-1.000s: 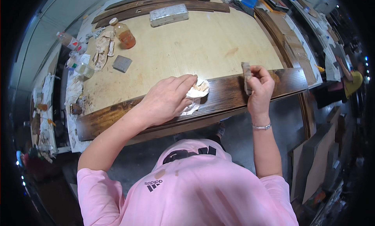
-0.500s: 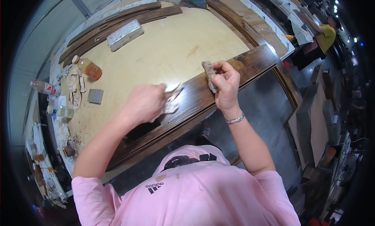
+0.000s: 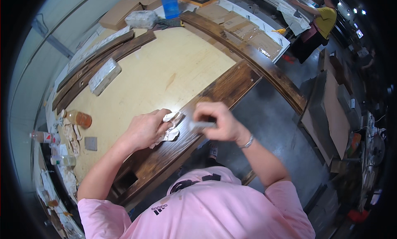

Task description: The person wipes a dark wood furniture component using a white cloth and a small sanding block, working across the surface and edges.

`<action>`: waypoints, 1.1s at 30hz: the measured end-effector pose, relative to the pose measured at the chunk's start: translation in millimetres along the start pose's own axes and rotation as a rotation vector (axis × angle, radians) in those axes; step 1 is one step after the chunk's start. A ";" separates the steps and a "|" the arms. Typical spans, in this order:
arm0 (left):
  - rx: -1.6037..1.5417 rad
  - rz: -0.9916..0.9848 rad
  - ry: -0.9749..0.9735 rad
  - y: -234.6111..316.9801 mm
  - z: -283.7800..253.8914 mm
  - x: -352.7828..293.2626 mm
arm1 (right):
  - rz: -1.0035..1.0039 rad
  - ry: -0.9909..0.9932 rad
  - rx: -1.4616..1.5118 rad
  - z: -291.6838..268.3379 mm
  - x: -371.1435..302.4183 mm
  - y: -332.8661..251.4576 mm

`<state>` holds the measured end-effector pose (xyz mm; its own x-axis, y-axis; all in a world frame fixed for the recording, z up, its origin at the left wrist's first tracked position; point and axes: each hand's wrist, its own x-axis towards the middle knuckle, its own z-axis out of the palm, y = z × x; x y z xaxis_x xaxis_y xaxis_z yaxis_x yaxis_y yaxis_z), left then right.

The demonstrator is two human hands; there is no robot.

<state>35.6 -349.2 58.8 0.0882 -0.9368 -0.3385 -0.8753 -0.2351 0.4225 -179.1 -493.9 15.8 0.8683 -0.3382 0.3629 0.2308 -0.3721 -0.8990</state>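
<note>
A long dark brown wooden board with a glossy grain lies slantwise along the table's near edge. Bunched in my left hand is a white cloth, pressed on the board's surface. My right hand wears a metal wristband and grips a flat grey sanding pad, smeared by motion. The pad is over the board just right of the cloth; whether it touches the wood I cannot tell. Toward the board's near left end there is a dark rectangular opening.
On the pale tabletop are a grey square block, a bottle of amber liquid, stained rags and a wrapped block. More dark boards lie at the back. A co-worker in yellow stands far right.
My right hand has swung left and nearer with the grey pad, now close beside the cloth. The left hand keeps its hold on the cloth. The whole view has shifted.
</note>
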 end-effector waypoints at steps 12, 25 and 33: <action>0.003 0.222 0.032 113.9 -11.8 246.7 | -0.025 -0.026 0.073 8.8 5.9 -2.9; 0.247 0.161 0.074 110.6 -16.6 206.2 | 0.000 0.030 0.058 9.7 2.7 -2.0; 0.138 0.059 0.039 37.3 9.2 124.9 | 0.035 0.065 0.023 13.9 1.2 3.8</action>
<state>9.6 -472.6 24.5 0.0506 -0.9579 -0.2826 -0.9365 -0.1439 0.3199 -171.1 -483.7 9.4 0.8459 -0.4061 0.3458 0.2119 -0.3391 -0.9166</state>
